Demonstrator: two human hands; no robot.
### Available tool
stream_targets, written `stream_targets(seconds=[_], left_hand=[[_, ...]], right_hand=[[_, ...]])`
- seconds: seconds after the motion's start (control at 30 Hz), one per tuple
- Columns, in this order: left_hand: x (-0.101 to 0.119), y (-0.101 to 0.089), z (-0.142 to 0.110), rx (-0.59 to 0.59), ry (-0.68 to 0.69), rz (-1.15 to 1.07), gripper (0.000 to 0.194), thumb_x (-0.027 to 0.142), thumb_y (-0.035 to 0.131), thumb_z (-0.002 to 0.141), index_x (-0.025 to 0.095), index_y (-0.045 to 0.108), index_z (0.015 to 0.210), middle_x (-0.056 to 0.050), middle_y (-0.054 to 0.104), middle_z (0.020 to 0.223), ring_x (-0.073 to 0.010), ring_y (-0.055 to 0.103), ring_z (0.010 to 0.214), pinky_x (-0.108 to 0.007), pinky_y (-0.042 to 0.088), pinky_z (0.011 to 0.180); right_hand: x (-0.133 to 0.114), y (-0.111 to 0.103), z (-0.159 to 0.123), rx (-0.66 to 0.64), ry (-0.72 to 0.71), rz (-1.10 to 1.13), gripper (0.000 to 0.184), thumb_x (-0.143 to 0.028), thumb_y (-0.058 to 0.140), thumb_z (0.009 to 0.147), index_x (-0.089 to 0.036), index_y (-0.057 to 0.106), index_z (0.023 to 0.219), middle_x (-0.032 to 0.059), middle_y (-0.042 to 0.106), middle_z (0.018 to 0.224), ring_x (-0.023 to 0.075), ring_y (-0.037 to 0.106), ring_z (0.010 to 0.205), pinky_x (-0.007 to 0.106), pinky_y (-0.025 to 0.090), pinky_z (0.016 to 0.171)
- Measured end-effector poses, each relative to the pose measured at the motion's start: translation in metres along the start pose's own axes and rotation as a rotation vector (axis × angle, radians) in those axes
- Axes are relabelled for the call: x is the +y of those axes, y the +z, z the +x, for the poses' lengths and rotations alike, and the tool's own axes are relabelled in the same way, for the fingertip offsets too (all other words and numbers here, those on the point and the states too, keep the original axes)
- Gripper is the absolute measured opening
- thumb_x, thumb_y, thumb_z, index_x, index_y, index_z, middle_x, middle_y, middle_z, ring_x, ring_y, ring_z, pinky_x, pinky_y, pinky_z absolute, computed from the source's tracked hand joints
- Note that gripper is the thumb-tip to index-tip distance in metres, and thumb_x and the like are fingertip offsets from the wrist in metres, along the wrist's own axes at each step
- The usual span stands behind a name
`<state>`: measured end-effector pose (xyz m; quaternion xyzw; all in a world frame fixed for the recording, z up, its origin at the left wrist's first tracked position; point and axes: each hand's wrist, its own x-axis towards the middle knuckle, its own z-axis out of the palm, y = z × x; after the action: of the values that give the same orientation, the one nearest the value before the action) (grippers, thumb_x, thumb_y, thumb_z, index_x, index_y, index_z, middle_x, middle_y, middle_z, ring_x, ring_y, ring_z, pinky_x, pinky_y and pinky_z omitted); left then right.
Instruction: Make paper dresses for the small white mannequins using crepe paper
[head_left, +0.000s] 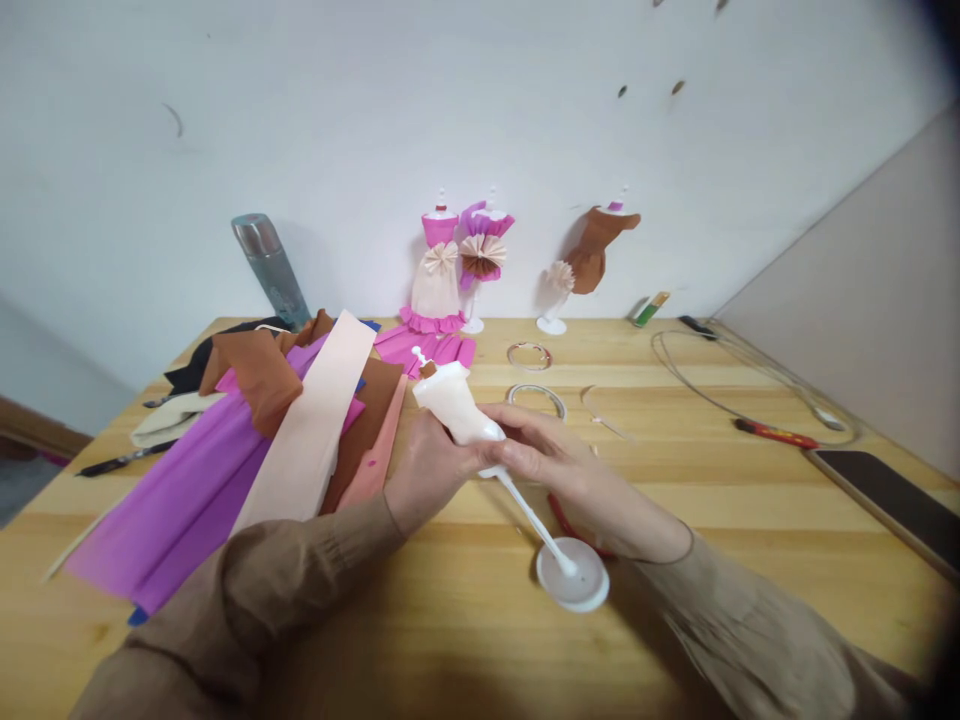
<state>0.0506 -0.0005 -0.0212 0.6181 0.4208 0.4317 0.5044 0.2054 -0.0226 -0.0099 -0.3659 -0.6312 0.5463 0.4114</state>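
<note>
A small white mannequin on a thin stand is tilted in my hands, its neck wrapped with a brown band. My left hand closes around its torso from the left. At the waist, my right hand grips it from the other side, the thumbs meeting in front. The mannequin's round base points toward me, apart from the grip. Something red on the table lies partly hidden under my right hand. Left of my hands is a pile of crepe paper, with a cream strip on top and a purple sheet.
Several dressed mannequins stand by the wall, one in a brown dress. A thermos stands back left. Rolls of tape, a cable, a red-handled tool and a phone lie on the wooden table.
</note>
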Motion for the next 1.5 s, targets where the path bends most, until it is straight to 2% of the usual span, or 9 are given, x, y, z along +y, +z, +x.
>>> stream_targets(seconds=[0.27, 0.5, 0.6, 0.73, 0.9, 1.07, 1.2, 1.37, 1.5], left_hand=[[0.008, -0.009, 0.003, -0.185, 0.048, 0.039, 0.018, 0.022, 0.077, 0.066, 0.012, 0.062, 0.071, 0.001, 0.055, 0.067, -0.0111, 0.049, 0.066, -0.020, 0.038, 0.056], [-0.001, -0.025, 0.011, -0.449, 0.098, -0.313, 0.063, 0.041, 0.080, 0.069, 0.016, 0.060, 0.122, -0.012, 0.063, 0.113, -0.0232, 0.060, 0.097, -0.033, 0.050, 0.083], [0.005, -0.023, 0.007, -0.403, 0.146, -0.352, 0.050, 0.045, 0.064, 0.085, 0.016, 0.060, 0.126, -0.013, 0.061, 0.122, -0.0251, 0.058, 0.107, -0.034, 0.048, 0.089], [0.010, -0.017, 0.000, -0.239, 0.128, -0.336, 0.039, 0.039, 0.062, 0.087, 0.016, 0.066, 0.117, -0.010, 0.066, 0.110, -0.0216, 0.059, 0.096, -0.031, 0.049, 0.082], [0.017, -0.014, -0.009, -0.163, 0.118, -0.255, 0.022, 0.033, 0.065, 0.085, 0.013, 0.072, 0.090, -0.004, 0.064, 0.085, -0.0143, 0.055, 0.078, -0.024, 0.046, 0.069], [0.016, -0.011, -0.013, -0.111, 0.108, -0.223, 0.030, 0.040, 0.061, 0.087, 0.013, 0.066, 0.073, -0.001, 0.057, 0.073, -0.0117, 0.049, 0.070, -0.023, 0.041, 0.065], [0.015, -0.010, -0.016, -0.142, 0.081, -0.252, 0.032, 0.045, 0.063, 0.084, 0.013, 0.068, 0.084, -0.002, 0.058, 0.077, -0.0137, 0.052, 0.074, -0.025, 0.044, 0.069], [0.014, -0.007, -0.021, -0.147, -0.010, -0.406, 0.033, 0.039, 0.074, 0.077, 0.014, 0.069, 0.097, -0.005, 0.066, 0.086, -0.0151, 0.058, 0.077, -0.026, 0.046, 0.071], [0.009, -0.006, -0.024, -0.234, -0.050, -0.487, 0.031, 0.038, 0.071, 0.081, 0.016, 0.071, 0.103, -0.007, 0.069, 0.092, -0.0137, 0.059, 0.077, -0.025, 0.045, 0.071]], right_hand=[[0.008, 0.008, 0.002, 0.131, 0.010, 0.205, 0.025, -0.032, 0.073, 0.075, -0.020, 0.069, 0.097, 0.0030, 0.070, 0.090, 0.0193, 0.063, 0.085, 0.033, 0.049, 0.079], [0.008, 0.012, 0.001, 0.312, -0.050, 0.412, 0.020, -0.035, 0.070, 0.079, -0.025, 0.067, 0.096, -0.0002, 0.069, 0.091, 0.0153, 0.061, 0.080, 0.028, 0.048, 0.074], [0.006, 0.014, 0.002, 0.291, -0.024, 0.504, 0.021, -0.036, 0.070, 0.080, -0.024, 0.068, 0.097, 0.0012, 0.069, 0.096, 0.0157, 0.061, 0.082, 0.028, 0.049, 0.075], [0.010, 0.018, 0.000, 0.204, -0.037, 0.529, 0.021, -0.037, 0.068, 0.081, -0.025, 0.069, 0.099, 0.0014, 0.069, 0.098, 0.0162, 0.060, 0.083, 0.028, 0.049, 0.074], [0.017, 0.017, -0.004, 0.176, -0.127, 0.332, 0.028, -0.044, 0.062, 0.087, -0.025, 0.065, 0.108, 0.0035, 0.067, 0.099, 0.0183, 0.059, 0.084, 0.030, 0.048, 0.073], [0.018, 0.017, -0.002, 0.270, -0.215, 0.081, 0.025, -0.043, 0.062, 0.088, -0.023, 0.065, 0.102, 0.0033, 0.065, 0.091, 0.0180, 0.058, 0.082, 0.029, 0.049, 0.072], [0.015, 0.015, -0.003, 0.303, -0.242, -0.045, 0.023, -0.043, 0.061, 0.088, -0.021, 0.063, 0.094, 0.0028, 0.062, 0.083, 0.0171, 0.056, 0.074, 0.028, 0.048, 0.064], [0.007, 0.000, -0.010, 0.172, -0.341, -0.296, 0.020, -0.038, 0.057, 0.090, -0.020, 0.065, 0.087, 0.0024, 0.063, 0.075, 0.0165, 0.056, 0.068, 0.030, 0.047, 0.062], [0.000, -0.011, -0.009, 0.423, -0.372, -0.371, 0.009, -0.029, 0.060, 0.089, -0.021, 0.064, 0.089, 0.0014, 0.064, 0.075, 0.0152, 0.059, 0.064, 0.031, 0.049, 0.061]])
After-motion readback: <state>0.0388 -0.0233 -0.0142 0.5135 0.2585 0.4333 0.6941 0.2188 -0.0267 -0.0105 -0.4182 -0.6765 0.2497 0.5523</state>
